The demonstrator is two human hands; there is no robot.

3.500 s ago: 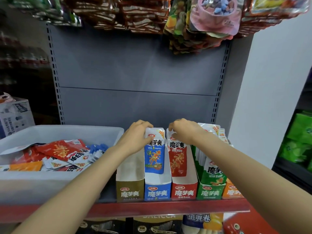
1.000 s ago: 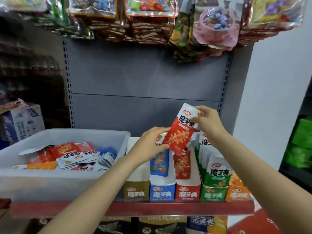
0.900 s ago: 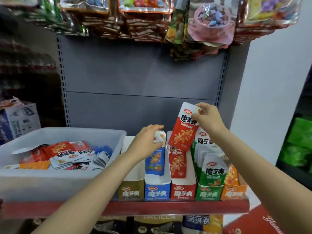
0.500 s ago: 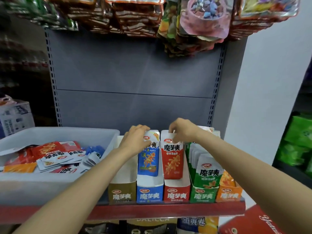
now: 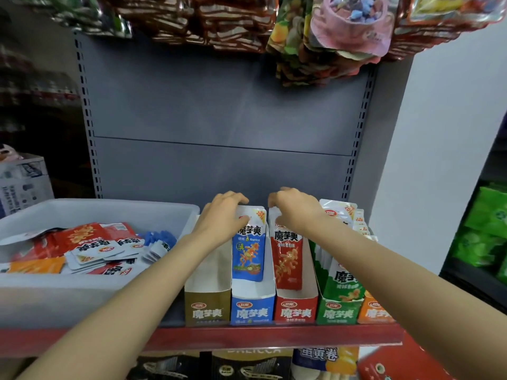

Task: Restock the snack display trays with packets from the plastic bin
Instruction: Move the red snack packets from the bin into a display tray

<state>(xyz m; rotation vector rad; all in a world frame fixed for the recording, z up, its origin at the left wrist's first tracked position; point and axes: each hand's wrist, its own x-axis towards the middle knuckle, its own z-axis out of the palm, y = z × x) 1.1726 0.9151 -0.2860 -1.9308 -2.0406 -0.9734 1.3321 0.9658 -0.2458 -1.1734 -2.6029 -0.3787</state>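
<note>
Red packet (image 5: 286, 256) stands upright in the red tray (image 5: 296, 308), top edge under our right hand (image 5: 295, 212), fingers curled over it & pinching the top. Blue packet (image 5: 249, 250) upright in the blue tray (image 5: 252, 309) just beside; our left hand (image 5: 223, 218) curls over its top edge, gripping it. Brown tray (image 5: 207, 308) to the left shows no packets. Green tray (image 5: 340, 311) to the right is packed w/ green packets (image 5: 344, 281); orange tray (image 5: 374, 312) beyond, mostly hidden by our right forearm. All five trays sit side by side on the red-edged shelf (image 5: 274, 338). Plastic bin (image 5: 96, 281) at left on the same shelf, holding loose red, white, orange & blue packets. Hanging snack bags (image 5: 329, 37) above, against the grey back panel (image 5: 219, 119).
</note>
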